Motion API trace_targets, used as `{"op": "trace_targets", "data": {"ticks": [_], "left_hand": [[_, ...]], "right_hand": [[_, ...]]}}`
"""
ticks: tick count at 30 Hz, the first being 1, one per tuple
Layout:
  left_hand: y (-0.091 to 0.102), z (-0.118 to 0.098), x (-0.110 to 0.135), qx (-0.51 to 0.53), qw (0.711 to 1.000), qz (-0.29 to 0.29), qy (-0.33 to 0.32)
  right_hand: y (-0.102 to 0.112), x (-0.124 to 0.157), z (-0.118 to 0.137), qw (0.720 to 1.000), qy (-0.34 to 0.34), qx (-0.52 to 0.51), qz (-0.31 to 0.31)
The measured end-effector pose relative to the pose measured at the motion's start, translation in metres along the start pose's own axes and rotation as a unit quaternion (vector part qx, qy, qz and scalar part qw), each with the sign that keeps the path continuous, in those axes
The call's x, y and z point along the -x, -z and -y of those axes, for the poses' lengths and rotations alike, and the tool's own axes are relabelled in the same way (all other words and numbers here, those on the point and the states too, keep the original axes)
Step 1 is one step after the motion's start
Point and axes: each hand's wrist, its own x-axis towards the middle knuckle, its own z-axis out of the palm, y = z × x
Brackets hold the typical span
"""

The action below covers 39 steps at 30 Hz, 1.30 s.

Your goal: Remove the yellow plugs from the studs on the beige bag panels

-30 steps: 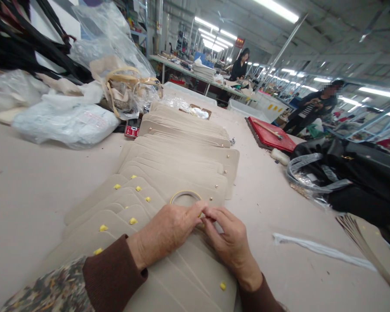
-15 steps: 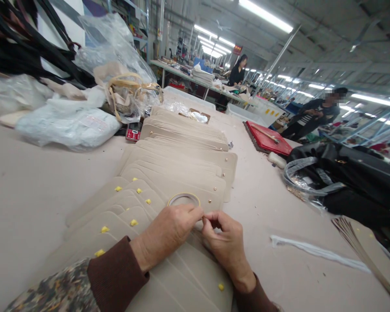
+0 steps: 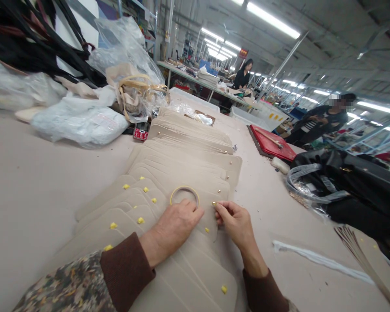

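Note:
Overlapping beige panels [image 3: 178, 162] run down the table in front of me, with small metal studs on their right edges. Several bits of yellow tape [image 3: 141, 220] are stuck on the nearer panels. My left hand [image 3: 173, 229] is closed around the near side of a thin tape roll [image 3: 185, 189] with a yellow rim; its fingertips are partly hidden. At the right edge of one panel, my right hand [image 3: 236, 221] pinches a small piece of yellow tape [image 3: 214, 203] against the surface, in line with the studs. Another yellow bit [image 3: 207, 230] lies between the hands.
Plastic-wrapped goods [image 3: 79, 123] and a red calculator [image 3: 141, 131] are at the left. On the right are a red block with a mallet [image 3: 271, 141], a black bag [image 3: 351, 186], a white strip [image 3: 321, 261] and more beige panels [image 3: 372, 255]. Two people stand further back.
My hands were together at the fingertips and are now apart. My right hand has moved up and right to the panel's edge with the yellow piece. The view has shifted slightly.

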Motion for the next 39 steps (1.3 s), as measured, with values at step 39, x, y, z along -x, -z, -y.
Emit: {"op": "trace_targets", "data": {"ticks": [39], "left_hand": [[0.007, 0.006, 0.004, 0.032, 0.999, -0.009, -0.032]], "right_hand": [[-0.002, 0.014, 0.007, 0.951, 0.100, 0.279, 0.089]]}}
